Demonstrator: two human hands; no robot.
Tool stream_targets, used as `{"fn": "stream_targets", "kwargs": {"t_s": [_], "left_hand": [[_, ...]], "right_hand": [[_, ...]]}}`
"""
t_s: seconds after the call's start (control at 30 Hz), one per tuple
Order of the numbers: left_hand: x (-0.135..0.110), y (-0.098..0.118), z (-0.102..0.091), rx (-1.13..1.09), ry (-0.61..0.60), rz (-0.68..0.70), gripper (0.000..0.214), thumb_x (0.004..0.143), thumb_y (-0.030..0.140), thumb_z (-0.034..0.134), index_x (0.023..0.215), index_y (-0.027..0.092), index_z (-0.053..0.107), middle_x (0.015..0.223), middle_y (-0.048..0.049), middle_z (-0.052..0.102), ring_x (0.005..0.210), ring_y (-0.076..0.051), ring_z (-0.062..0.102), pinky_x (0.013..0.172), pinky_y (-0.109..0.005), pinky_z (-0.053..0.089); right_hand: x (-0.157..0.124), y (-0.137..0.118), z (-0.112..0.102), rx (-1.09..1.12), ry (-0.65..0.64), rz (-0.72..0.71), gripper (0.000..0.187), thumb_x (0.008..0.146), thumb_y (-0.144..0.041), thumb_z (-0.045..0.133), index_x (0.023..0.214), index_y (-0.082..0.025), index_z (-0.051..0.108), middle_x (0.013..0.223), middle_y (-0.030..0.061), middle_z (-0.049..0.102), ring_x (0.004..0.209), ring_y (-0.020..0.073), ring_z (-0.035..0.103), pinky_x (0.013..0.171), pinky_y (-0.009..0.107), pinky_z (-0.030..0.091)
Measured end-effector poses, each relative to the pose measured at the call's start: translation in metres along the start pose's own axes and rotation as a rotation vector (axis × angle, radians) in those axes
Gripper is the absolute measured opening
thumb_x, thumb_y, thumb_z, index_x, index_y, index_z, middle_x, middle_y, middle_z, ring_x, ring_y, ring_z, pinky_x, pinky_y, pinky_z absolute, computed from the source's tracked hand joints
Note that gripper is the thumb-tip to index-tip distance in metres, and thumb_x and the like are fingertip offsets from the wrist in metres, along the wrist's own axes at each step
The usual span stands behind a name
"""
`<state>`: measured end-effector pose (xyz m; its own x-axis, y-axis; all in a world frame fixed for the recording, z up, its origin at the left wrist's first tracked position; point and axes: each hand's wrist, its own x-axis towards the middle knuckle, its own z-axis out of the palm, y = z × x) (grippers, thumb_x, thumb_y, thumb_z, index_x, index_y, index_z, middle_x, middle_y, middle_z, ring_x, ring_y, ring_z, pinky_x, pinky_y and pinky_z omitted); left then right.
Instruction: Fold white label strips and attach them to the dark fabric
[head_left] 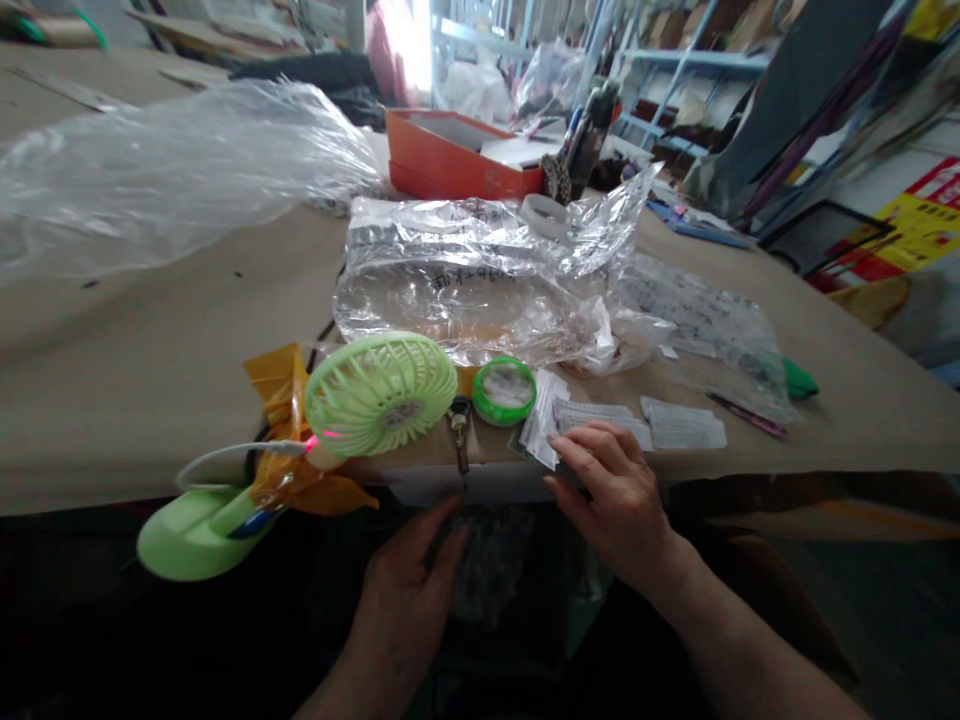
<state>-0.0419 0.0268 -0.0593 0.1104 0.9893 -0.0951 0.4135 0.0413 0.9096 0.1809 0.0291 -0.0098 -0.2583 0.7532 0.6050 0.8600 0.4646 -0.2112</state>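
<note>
My right hand (611,495) rests at the table's front edge with its fingers curled on a small clear packet (541,430) of printed slips. Below the edge, my left hand (409,590) reaches into the dark space under the table, fingers together against a crinkled clear bag (487,560); what it holds is hidden. A light green hand fan (379,392) lies on the edge with its handle and base (191,535) hanging off to the left, a white cable plugged in. A green round lid (505,390) and a small key-like metal piece (460,425) sit beside the fan.
Crumpled clear plastic bags (487,280) cover the middle of the brown table (150,350), with a bigger sheet (165,170) at the left. An orange box (457,155) and a tape roll (545,213) stand behind. Paper slips (682,425) lie to the right. Shelves fill the background.
</note>
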Motion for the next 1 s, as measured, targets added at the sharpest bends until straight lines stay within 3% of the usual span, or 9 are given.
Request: {"fn": "stream_targets", "kwargs": {"t_s": [0.13, 0.3, 0.47, 0.63, 1.0], "left_hand": [[-0.002, 0.004, 0.003, -0.042, -0.05, -0.056, 0.022, 0.077, 0.033, 0.059, 0.089, 0.02, 0.072, 0.093, -0.0052, 0.076, 0.09, -0.024, 0.068, 0.083, -0.031, 0.049], [-0.002, 0.024, 0.006, -0.216, -0.088, -0.137, 0.012, 0.073, 0.027, 0.063, 0.076, 0.022, 0.073, 0.076, -0.002, 0.075, 0.077, -0.021, 0.067, 0.07, -0.026, 0.049], [0.004, 0.051, 0.016, -0.331, -0.213, -0.189, 0.013, 0.074, 0.024, 0.061, 0.066, 0.019, 0.071, 0.066, -0.0018, 0.071, 0.069, -0.018, 0.062, 0.066, -0.025, 0.045], [0.008, 0.069, 0.031, -0.556, -0.314, -0.286, 0.012, 0.073, 0.023, 0.063, 0.067, 0.016, 0.07, 0.061, -0.0018, 0.068, 0.061, -0.014, 0.058, 0.061, -0.023, 0.044], [0.009, 0.073, 0.044, -1.115, -0.433, -0.516, 0.028, 0.081, 0.039, 0.062, 0.08, 0.011, 0.068, 0.077, -0.0089, 0.071, 0.069, -0.016, 0.064, 0.068, -0.029, 0.049]], "right_hand": [[-0.003, 0.011, 0.01, -0.06, 0.008, -0.046, 0.027, 0.083, -0.018, 0.061, 0.11, -0.018, 0.063, 0.107, 0.008, 0.068, 0.104, 0.0239, 0.056, 0.092, 0.043, 0.044], [-0.003, 0.012, 0.01, 0.039, 0.087, -0.063, 0.018, 0.083, -0.011, 0.06, 0.097, -0.02, 0.066, 0.097, 0.003, 0.072, 0.095, 0.0183, 0.061, 0.095, 0.041, 0.041], [-0.001, 0.015, 0.01, 0.127, 0.132, -0.039, 0.011, 0.083, -0.012, 0.061, 0.086, -0.022, 0.065, 0.086, 0.0001, 0.071, 0.088, 0.0167, 0.061, 0.09, 0.039, 0.043], [0.001, 0.018, 0.014, 0.168, 0.161, -0.021, 0.008, 0.082, -0.015, 0.063, 0.078, -0.022, 0.062, 0.077, 0.0, 0.068, 0.086, 0.0177, 0.06, 0.086, 0.039, 0.044], [-0.013, 0.004, 0.0, 0.197, 0.169, -0.062, 0.008, 0.085, -0.015, 0.059, 0.085, -0.02, 0.065, 0.086, 0.0021, 0.07, 0.094, 0.0199, 0.058, 0.092, 0.045, 0.041]]}}
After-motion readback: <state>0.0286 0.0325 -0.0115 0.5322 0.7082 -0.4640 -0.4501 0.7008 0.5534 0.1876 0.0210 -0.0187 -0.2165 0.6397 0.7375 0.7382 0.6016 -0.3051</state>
